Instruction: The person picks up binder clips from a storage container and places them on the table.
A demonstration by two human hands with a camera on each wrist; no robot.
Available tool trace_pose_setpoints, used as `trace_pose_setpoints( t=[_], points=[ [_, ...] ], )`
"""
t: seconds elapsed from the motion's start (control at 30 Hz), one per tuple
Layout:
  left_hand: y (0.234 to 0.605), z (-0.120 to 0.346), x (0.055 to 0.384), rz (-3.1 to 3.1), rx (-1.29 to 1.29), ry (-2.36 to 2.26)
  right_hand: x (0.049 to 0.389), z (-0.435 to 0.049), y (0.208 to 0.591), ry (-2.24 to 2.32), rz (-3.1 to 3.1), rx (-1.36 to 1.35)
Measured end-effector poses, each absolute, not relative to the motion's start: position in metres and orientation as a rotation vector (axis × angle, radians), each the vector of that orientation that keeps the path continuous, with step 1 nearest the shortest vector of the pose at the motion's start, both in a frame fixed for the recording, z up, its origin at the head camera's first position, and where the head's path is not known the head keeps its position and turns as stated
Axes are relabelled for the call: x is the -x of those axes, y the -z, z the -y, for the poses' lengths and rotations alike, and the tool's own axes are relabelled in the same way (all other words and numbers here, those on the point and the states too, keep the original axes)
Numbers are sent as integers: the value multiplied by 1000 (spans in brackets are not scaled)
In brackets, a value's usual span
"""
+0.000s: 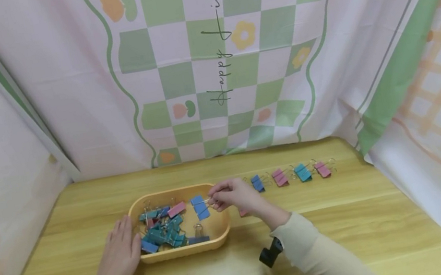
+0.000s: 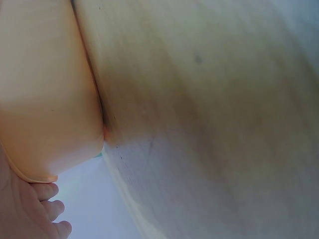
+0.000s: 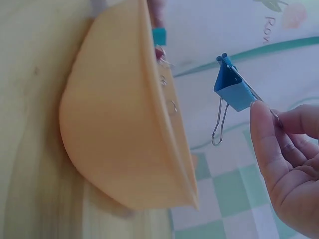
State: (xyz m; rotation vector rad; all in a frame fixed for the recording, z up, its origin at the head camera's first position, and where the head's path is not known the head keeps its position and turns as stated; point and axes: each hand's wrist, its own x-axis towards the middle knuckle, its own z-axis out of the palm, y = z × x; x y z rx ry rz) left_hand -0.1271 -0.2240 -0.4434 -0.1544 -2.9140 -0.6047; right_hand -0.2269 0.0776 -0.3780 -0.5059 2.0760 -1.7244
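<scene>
My right hand (image 1: 237, 198) pinches a blue binder clip (image 1: 200, 207) by a wire handle. In the head view the clip overlaps the right half of a yellow plastic basket (image 1: 178, 253); in the right wrist view the clip (image 3: 234, 89) hangs clear of the basket wall (image 3: 109, 109), its other handle pointing down. Straight fingers of my left hand (image 1: 118, 249) rest against the basket's left side, also seen from low down by the left wrist camera. Heaped in the basket are several teal binder clips (image 1: 166, 234), with blue and pink ones among them.
Right of the basket a row of binder clips stands on the wooden table (image 1: 329, 236): blue (image 1: 257, 183), pink (image 1: 279, 177), teal (image 1: 303, 172) and pink (image 1: 322, 169). My right wrist partly covers another pink clip (image 1: 243, 212). A printed curtain (image 1: 214, 75) borders the table's back.
</scene>
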Motion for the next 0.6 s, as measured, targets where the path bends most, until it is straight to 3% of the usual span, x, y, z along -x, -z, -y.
trace_pose_setpoints(
  t=[0.6],
  points=[
    [445,225,127,2904,159,601,242,-134,373,1837,-2163,425]
  ],
)
